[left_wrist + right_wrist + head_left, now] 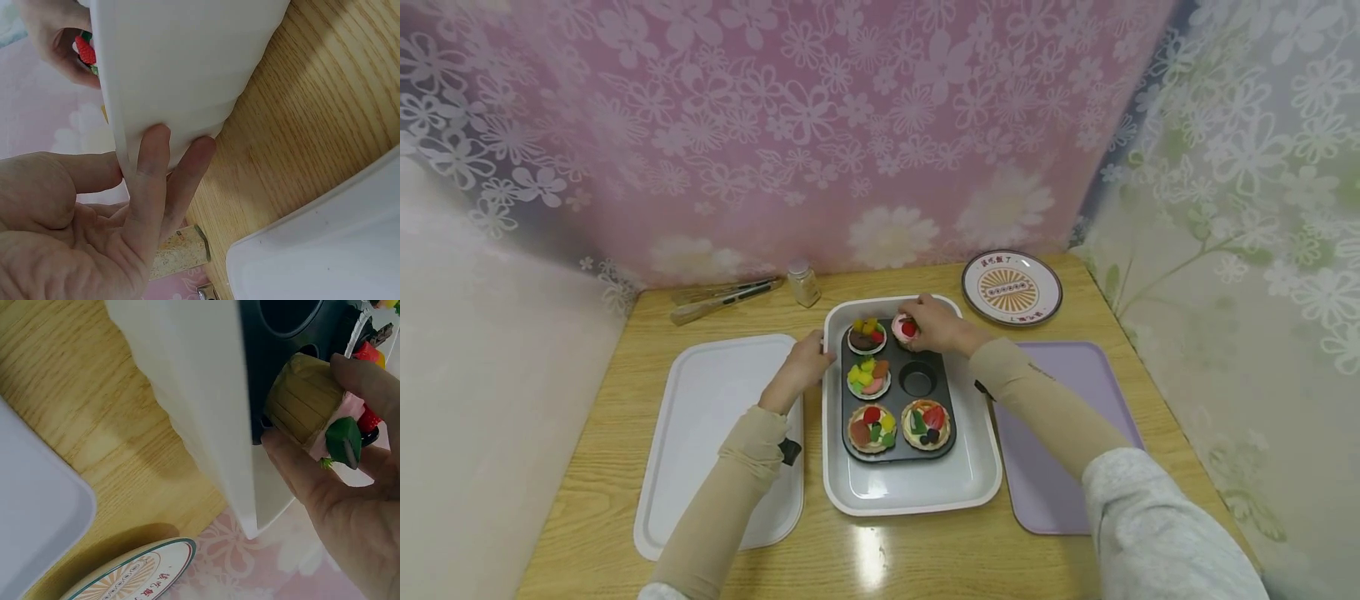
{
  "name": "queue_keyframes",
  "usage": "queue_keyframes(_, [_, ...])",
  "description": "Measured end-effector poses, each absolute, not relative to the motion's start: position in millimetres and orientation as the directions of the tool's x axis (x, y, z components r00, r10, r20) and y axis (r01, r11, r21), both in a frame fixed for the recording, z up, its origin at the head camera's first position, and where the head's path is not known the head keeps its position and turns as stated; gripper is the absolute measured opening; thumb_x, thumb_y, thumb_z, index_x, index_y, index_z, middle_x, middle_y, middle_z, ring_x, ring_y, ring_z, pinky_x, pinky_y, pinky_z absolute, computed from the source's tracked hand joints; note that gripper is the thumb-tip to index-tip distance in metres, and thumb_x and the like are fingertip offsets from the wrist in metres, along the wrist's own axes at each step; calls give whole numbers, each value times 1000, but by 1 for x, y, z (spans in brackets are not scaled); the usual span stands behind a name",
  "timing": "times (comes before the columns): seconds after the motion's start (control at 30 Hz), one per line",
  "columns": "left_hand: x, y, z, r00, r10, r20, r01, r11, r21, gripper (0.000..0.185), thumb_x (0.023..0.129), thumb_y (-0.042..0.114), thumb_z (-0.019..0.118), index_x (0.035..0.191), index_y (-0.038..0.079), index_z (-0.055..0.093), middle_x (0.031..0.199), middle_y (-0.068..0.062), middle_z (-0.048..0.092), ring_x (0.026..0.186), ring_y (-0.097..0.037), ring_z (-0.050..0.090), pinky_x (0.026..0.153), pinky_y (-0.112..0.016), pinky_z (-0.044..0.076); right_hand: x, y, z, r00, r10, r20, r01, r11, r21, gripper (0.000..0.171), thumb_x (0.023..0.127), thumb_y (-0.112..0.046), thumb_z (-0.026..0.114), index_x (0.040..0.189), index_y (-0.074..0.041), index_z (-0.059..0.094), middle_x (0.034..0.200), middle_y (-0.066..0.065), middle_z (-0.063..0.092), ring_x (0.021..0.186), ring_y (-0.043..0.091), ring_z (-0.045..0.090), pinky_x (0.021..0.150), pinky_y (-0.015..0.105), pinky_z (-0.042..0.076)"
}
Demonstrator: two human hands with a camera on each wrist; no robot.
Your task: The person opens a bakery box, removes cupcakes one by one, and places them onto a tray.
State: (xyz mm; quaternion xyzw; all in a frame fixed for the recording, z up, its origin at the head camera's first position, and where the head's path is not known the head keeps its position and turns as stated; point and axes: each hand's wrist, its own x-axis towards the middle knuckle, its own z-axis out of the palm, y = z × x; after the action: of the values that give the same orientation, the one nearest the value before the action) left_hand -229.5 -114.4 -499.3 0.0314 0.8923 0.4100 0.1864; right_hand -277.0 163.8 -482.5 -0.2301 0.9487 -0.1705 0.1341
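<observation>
Right hand (938, 325) grips toy cupcake (315, 406) tilted (base toward pan (951, 417))

From the head we look forward and down over the whole wooden table (625, 467), with the white tray (910, 492) at frame centre. Our left wrist view sits very close against that tray's outer wall (181, 69), filling the upper frame. Our right wrist view is equally near, sharing the tray's wall (194, 406) and the patterned plate (134, 575) at bottom.
</observation>
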Motion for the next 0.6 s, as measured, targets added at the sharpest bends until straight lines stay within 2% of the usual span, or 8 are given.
queue_keyframes(0.27, [-230,-114,-501,-934,198,-298,-96,664,742,56,108,15,56,159,3,39,144,-28,61,128,-41,64,99,-51,60,-275,169,-474,-894,-414,-172,-289,825,-485,75,91,-28,85,155,-9,50,141,21,46,114,32,57,97,49,53])
queue_keyframes(0.6, [-229,-115,-500,-929,190,-319,-120,661,741,56,109,16,55,161,4,37,145,-28,60,127,-41,65,95,-48,61,-262,188,-447,-941,-333,-70,-228,770,-596,84,91,-39,84,161,-16,43,149,18,42,124,34,56,106,54,51])
